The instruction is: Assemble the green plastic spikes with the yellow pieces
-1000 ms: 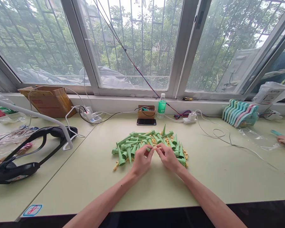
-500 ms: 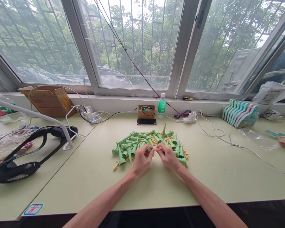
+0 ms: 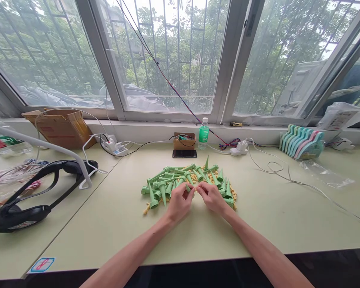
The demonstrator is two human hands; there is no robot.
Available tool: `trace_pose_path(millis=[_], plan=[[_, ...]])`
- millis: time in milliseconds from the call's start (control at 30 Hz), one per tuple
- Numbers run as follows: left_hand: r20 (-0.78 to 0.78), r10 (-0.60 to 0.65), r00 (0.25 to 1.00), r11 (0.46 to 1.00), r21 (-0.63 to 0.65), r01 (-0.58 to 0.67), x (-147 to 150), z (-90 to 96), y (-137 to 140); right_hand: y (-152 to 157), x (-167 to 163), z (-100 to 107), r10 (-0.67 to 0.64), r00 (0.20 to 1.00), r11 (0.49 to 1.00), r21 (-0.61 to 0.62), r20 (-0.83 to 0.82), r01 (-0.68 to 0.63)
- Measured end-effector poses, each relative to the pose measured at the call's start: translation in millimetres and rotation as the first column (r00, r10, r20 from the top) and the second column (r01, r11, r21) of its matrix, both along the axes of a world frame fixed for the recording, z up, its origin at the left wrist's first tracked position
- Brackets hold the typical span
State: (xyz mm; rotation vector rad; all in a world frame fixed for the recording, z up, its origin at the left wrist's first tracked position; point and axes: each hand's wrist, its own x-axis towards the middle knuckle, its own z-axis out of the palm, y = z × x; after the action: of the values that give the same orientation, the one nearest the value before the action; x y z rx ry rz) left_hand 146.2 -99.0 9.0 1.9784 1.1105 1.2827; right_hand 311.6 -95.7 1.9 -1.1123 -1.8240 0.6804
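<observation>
Spikes (image 3: 163, 192), green with wide round ends, lay heaped on the desk (image 3: 117, 224), and short yellow pieces (image 3: 145, 211) were scattered among and beneath them. At the near side of that heap, the left hand (image 3: 181, 202) pinched one green piece (image 3: 188, 188) between thumb and fingers, part of it showing above the grip. The right hand (image 3: 213, 199) had thumb and forefinger pressed together on a small pale piece (image 3: 196, 189) (mostly hidden, so its shape could not be told), just beside the left fingertips. Whether the two pieces touched could not be made out.

A slip seemed the likeliest trouble: so little of the pale piece was gripped that a sideways push could have sprung it loose and lost it among the yellow ones. The heap looked unsteady too; a knuckle swinging wide could have set round spikes rolling, perhaps toward the phone (image 3: 184, 154) behind.
</observation>
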Motion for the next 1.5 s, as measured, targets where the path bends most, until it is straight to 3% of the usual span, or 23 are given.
trace_pose_path(millis=[833,1500], plan=[[0.022,-0.001,1.000,1.000,0.011,0.001,0.7,0.2,1.5,-1.3,-1.1,0.6,-0.001,1.000,0.999,-0.037,-0.014,0.000],[-0.110,-0.005,0.994,0.994,0.110,0.017,-0.5,0.5,1.7,0.4,-0.5,-1.1,-0.010,1.000,0.999,-0.035,-0.005,0.010]])
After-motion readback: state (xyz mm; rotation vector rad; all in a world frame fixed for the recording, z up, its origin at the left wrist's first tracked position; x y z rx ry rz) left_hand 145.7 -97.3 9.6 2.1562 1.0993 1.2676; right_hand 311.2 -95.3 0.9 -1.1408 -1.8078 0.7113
